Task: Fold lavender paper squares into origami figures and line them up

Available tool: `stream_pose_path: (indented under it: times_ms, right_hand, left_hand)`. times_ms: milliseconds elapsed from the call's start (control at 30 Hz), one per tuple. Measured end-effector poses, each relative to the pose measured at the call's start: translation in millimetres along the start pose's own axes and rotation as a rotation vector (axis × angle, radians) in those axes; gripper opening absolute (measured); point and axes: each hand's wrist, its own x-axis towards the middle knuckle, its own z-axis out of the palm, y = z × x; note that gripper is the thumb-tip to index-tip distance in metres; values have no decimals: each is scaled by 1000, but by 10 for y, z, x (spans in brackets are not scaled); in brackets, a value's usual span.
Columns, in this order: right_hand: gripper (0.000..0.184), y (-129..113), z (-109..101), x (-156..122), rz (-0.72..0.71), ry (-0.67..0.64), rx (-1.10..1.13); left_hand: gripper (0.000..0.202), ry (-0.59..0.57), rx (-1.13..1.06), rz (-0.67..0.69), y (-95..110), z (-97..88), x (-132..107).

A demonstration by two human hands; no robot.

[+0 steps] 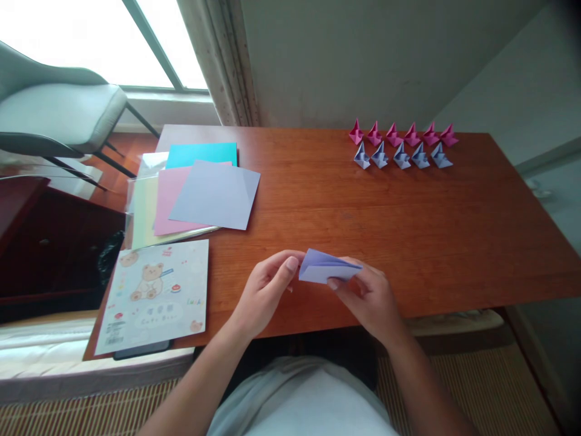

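A folded sheet of pale purple paper [327, 274] is held above the near edge of the wooden table, its layers slightly parted at the top. My right hand [370, 297] pinches its right part, thumb in front and fingers behind. At the left edge of the paper is my left hand [270, 287], thumb and fingers closed together, with the index fingertip reaching the paper's left corner; the exact contact is partly hidden. Toward the back right of the table stand a row of pink folded-paper figures [394, 134] and, before it, a row of pale blue-purple ones [402, 157].
Left on the wooden table [295, 194] lie loose sheets: pale purple [218, 197], pink [170, 200], turquoise [204, 152] and yellow-green. In front is a bear-printed packet [157, 297], over a dark flat object [143, 350]. A chair [59, 115] stands by the window.
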Motion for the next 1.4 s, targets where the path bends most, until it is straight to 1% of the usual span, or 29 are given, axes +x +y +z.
stream_pose_path:
  times_ms: [133, 233, 300, 400, 600, 833, 1167, 1233, 1300, 1333, 1400]
  right_hand:
    - [10, -11, 25, 5, 15, 13, -22]
    - [13, -17, 45, 1, 37, 18, -29]
    - [15, -21, 51, -3, 47, 13, -33]
    - [16, -25, 50, -10, 54, -4, -33]
    - [17, 4, 53, -27, 101, -32, 21]
    - [23, 49, 49, -34, 210, -136, 167]
    - [26, 66, 96, -57, 256, -121, 285]
    - [27, 74, 84, -52, 256, -134, 290]
    - [29, 71, 49, -44, 257, -114, 280]
    - [30, 64, 25, -39, 254, -89, 272]
    - [30, 30, -27, -20, 238, -31, 253]
  left_hand:
    - [29, 59, -56, 25, -9, 42, -13]
    - [21, 132, -33, 36, -10, 82, -8]
    - [19, 175, -18, 41, -11, 101, -4]
    - [20, 205, -12, 37, -13, 110, -5]
    - [20, 205, 3, 27, -20, 102, -12]
    - [22, 227, 30, 23, -19, 98, -13]
    - [23, 216, 65, 42, -48, 93, -5]
    - [22, 219, 107, 56, -45, 83, -7]
    - [21, 202, 200, 96, -27, 70, -6]
    - [20, 176, 265, 122, -12, 65, -4]
    - [18, 89, 408, 171, 23, 60, 2]
